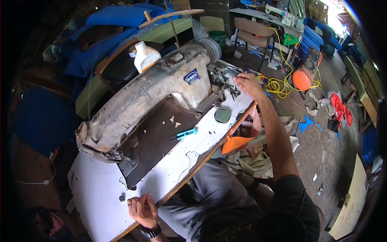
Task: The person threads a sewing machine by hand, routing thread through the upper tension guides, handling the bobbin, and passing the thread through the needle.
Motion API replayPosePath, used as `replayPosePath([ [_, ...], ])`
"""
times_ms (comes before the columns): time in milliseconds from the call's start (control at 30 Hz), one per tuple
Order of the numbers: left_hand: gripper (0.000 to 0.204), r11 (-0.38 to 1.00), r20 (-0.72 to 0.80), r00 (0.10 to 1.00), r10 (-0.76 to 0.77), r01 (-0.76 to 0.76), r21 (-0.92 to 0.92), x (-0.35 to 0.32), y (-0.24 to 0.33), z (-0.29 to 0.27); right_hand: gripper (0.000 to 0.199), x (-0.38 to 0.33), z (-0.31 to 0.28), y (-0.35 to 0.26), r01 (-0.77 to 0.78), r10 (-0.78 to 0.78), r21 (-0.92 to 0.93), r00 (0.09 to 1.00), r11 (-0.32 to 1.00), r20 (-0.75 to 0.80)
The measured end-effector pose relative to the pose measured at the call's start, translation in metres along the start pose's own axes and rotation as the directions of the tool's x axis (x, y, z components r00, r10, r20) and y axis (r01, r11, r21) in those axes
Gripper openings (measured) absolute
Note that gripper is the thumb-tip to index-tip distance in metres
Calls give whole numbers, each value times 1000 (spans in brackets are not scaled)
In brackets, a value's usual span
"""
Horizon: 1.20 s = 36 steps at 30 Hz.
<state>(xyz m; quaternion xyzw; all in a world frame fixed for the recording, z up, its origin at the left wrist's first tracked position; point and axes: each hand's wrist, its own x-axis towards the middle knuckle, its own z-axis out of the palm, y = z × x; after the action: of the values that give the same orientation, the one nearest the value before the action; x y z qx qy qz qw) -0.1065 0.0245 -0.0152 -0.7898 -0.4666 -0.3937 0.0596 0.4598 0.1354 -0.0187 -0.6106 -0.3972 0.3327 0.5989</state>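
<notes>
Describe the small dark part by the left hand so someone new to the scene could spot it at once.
Start at the big, worn sewing machine on the white tabletop. From its lower left end, go down to the left hand; just up and left of it lies the small, dark, roundish part. It sits alone, unlike the jumbled small pieces by the right hand.

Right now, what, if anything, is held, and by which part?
Nothing shows in the left hand; whether the right hand grips any small parts cannot be told.
</notes>
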Motion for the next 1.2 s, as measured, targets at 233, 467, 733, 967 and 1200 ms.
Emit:
replayPosePath([
  [233,11,999,-24,999,42,-42,23,-4,-8,1,17,-6,8,2,4,-4,22,1000,1000,2],
  [467,12,1000,-19,1000,12,-12,-12,-6,-7,-3,16,-13,9,-4,1,-1,16,1000,1000,-10],
  [733,9,958,128,983,132,-94,-270,5,54,-31,17,-9,7,-3,-15,15,55,1000,998,3],
  [967,17,859,201,896,396,-284,-427,-7,104,-14,17,-12,9,-6,-2,2,35,1000,999,-17],
  [1200,18,852,263,881,395,-244,-463,-16,109,-6,17,-12,9,-4,18,-18,-1,1000,1000,-14],
])
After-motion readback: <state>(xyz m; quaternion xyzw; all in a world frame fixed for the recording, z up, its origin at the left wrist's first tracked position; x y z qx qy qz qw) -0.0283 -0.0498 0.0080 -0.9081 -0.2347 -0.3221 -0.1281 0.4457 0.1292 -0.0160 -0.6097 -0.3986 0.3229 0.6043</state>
